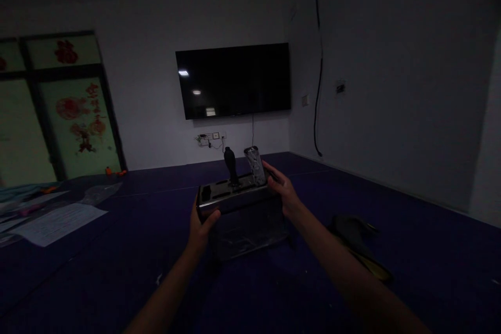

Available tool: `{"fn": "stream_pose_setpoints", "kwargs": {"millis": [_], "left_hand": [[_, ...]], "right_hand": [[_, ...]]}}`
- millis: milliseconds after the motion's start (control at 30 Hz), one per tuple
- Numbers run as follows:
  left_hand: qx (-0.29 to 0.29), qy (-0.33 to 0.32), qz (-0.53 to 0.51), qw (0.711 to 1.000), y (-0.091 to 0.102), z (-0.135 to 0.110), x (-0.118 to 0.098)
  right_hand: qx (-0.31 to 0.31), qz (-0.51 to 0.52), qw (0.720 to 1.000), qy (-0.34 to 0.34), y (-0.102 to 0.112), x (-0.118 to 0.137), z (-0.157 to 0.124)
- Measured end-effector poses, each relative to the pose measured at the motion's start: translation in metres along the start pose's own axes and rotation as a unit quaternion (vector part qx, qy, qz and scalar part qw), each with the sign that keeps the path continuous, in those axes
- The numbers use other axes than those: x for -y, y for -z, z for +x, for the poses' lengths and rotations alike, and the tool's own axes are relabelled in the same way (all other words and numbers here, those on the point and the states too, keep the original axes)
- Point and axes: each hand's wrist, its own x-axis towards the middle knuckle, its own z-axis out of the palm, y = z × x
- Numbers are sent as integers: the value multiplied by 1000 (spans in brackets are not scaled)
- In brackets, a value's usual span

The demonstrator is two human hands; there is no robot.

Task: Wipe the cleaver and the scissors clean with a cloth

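Observation:
A dark box-shaped unit (245,224) with a shiny slotted top is in front of me. My left hand (201,227) grips its left end, the thumb lying over the near top edge. From the top rises a black, bulb-shaped handle (230,164). Beside that handle, a thick piece in crinkled clear wrap (255,166) leans slightly. My right hand (285,192) is closed around the unit's right end, its fingers up against the wrapped piece. The far side of the unit and some fingertips are hidden, and the dim light blurs detail.
The purple surface (136,250) runs to the walls. To my right lies a dark object with yellow edges (352,235). Papers (58,222) and clear plastic (100,193) are on the left. A television (235,83) hangs ahead; a black cable (318,104) dangles at the right.

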Motion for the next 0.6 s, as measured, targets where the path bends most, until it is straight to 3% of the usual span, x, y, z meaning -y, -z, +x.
{"fn": "stream_pose_setpoints", "kwargs": {"millis": [133, 267, 467, 600], "left_hand": [[-13, -32, -9, 999, -1, 5, -18], [-42, -103, 62, 992, 3, 12, -28], [-177, -126, 134, 967, 21, 25, -11], [-263, -124, 162, 943, 39, 33, 1]], "right_hand": [[-10, 39, 999, -4, -3, 1, 0], [-7, 10, 1000, 3, 3, 11, 4], [-116, -14, 992, -42, 28, 20, 12], [-141, -9, 988, -62, 43, 23, 16]]}}
